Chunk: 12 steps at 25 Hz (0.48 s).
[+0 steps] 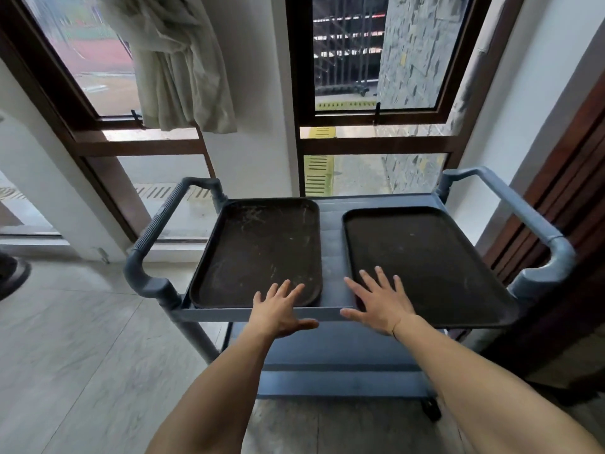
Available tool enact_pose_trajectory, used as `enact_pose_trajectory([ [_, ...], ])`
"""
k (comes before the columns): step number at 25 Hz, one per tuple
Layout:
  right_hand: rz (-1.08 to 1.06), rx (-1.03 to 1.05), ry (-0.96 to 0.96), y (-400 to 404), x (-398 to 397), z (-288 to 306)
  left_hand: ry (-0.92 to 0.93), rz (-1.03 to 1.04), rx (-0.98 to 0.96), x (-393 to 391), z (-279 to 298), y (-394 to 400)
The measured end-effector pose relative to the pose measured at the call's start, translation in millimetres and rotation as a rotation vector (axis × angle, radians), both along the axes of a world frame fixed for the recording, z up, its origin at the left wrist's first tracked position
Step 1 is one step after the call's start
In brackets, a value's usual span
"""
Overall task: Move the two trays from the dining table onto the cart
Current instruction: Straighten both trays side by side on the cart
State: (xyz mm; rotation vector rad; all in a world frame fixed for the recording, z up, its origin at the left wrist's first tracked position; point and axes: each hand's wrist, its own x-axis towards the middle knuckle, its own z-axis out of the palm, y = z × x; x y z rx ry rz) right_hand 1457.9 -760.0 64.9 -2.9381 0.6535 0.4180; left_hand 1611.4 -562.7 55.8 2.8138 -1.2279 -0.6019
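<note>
Both trays (262, 244) (422, 253) on cart (330, 224), hands (278, 309) (381, 299) open.

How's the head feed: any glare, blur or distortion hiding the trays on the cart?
Head view: wide-angle bending bows the window frames; daylight from behind, no glare on the left tray or right tray; both sharp, scuffs visible on the left one; open left hand and right hand slightly soft.

Both bare arms outstretched — left hand (278, 311) and right hand (379, 303) flat, fingers spread.

No readable text, labels, numbers, signs
</note>
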Motion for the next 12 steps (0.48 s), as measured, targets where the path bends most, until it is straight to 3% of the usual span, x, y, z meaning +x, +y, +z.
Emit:
enact_pose_trajectory([
  [12,-0.072,-0.024,0.036,-160,-136,-15,0.067,-0.107,-0.010,-108,-10,-151],
])
